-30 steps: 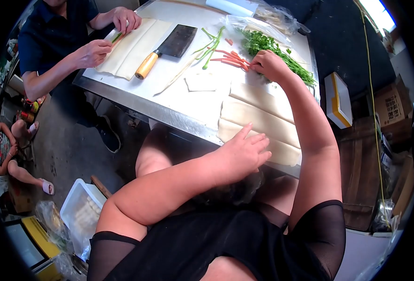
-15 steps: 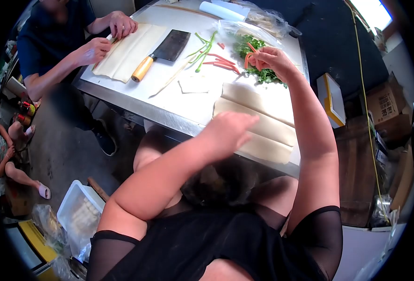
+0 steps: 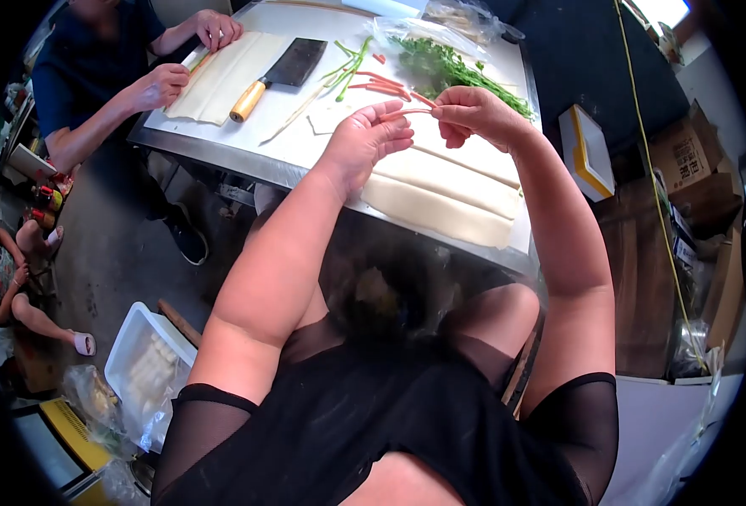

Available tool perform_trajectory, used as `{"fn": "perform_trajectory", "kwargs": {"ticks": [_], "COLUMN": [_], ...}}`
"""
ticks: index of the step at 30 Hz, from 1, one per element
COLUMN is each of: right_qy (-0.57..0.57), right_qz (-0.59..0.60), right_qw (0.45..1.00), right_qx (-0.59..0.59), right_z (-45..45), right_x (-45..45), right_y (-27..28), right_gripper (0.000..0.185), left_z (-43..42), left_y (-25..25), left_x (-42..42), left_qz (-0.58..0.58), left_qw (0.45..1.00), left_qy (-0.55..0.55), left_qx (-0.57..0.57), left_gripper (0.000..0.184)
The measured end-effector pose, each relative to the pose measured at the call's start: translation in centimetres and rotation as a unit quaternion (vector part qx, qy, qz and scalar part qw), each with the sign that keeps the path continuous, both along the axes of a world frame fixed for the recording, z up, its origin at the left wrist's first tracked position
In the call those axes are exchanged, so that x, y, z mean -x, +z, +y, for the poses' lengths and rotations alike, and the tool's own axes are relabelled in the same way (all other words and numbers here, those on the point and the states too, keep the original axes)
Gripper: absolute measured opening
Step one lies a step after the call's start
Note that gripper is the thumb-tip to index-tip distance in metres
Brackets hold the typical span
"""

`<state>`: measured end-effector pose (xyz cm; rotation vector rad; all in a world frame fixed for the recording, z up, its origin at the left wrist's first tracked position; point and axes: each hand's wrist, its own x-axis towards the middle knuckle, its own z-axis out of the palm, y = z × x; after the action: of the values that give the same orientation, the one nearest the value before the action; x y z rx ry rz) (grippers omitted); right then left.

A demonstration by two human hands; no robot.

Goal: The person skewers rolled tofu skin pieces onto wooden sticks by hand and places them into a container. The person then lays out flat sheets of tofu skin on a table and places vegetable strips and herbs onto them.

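Observation:
Thin reddish strips point(image 3: 417, 109) stretch between my two hands above the table. My right hand point(image 3: 477, 116) pinches them at one end, its fingers curled. My left hand point(image 3: 364, 143) has its fingers bent around the other end. Just below both hands lie flat cream-coloured sheets point(image 3: 445, 198), like dough or bean-curd skin, near the table's front edge. More reddish strips point(image 3: 380, 84) rest on the table beyond my left hand, beside green stalks point(image 3: 349, 69). Leafy green herbs point(image 3: 449, 67) lie behind my right hand.
A cleaver point(image 3: 284, 72) with a wooden handle lies on the white table point(image 3: 289, 173). Across at the left, a person's hands point(image 3: 168, 84) work on another cream sheet point(image 3: 242, 72). A white tub point(image 3: 137, 354) stands on the floor at lower left.
My right hand has come left and nearer with reddish strips from the herbs. My left hand has risen from over the cream sheets to meet it. The view has shifted slightly.

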<state>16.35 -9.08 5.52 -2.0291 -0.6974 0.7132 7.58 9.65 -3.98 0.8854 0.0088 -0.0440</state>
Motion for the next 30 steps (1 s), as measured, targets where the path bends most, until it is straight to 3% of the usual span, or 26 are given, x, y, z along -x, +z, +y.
{"fn": "perform_trajectory", "kwargs": {"ticks": [3,8,12,16,18,19,20,22,23,24,26,28,30], "right_qy": [-0.028,-0.064,-0.093,-0.138,-0.165,-0.165,-0.164,-0.153,-0.140,-0.140,-0.099,-0.095,-0.109], "right_qz": [-0.006,0.008,-0.009,-0.043,-0.061,-0.068,-0.077,-0.082,-0.090,-0.088,-0.081,-0.064,-0.046], "right_qw": [0.999,0.997,0.990,0.976,0.978,0.980,0.981,0.983,0.985,0.985,0.987,0.984,0.983], "right_qx": [0.029,-0.051,-0.104,-0.163,-0.112,-0.090,-0.068,-0.059,-0.052,-0.052,-0.100,-0.138,-0.142], "right_z": [-1.5,-3.3,-4.7,-5.9,-5.8,-5.8,-5.8,-5.4,-5.0,-4.4,-2.8,-1.5,-0.8], "right_x": [0.9,3.1,5.4,5.4,5.2,5.0,4.8,4.7,4.7,4.7,4.9,5.4,5.6], "right_y": [-1.3,-3.2,-2.2,-0.6,0.0,0.0,0.1,0.0,-0.1,-0.3,-0.6,-1.1,-2.0], "right_gripper": [0.019,0.018,0.016,0.016,0.019,0.020,0.021,0.021,0.022,0.022,0.021,0.021,0.022], "left_z": [0.7,2.1,2.0,3.1,3.4,3.3,3.2,2.6,2.0,1.2,0.3,0.1,1.3], "left_y": [-0.1,0.2,2.2,3.6,4.0,4.6,4.3,4.3,4.8,4.5,4.1,3.1,3.3], "left_x": [0.7,1.1,-0.4,-7.4,-8.5,-8.7,-8.6,-7.3,-5.6,-4.0,-1.6,0.0,1.3], "left_qz": [0.015,0.047,0.058,-0.064,-0.133,-0.135,-0.135,-0.218,-0.179,-0.177,-0.157,-0.164,-0.135], "left_qw": [0.998,0.992,0.976,0.961,0.842,0.626,0.628,0.714,0.793,0.793,0.893,0.903,0.911], "left_qy": [0.009,-0.036,-0.037,-0.009,0.003,0.032,0.031,0.027,-0.035,-0.036,-0.076,-0.079,-0.114], "left_qx": [-0.055,-0.112,-0.207,-0.271,-0.522,-0.767,-0.766,-0.665,-0.582,-0.583,-0.414,-0.388,-0.372], "left_gripper": [0.033,0.023,0.027,0.044,0.058,0.059,0.059,0.054,0.050,0.050,0.057,0.072,0.061]}}
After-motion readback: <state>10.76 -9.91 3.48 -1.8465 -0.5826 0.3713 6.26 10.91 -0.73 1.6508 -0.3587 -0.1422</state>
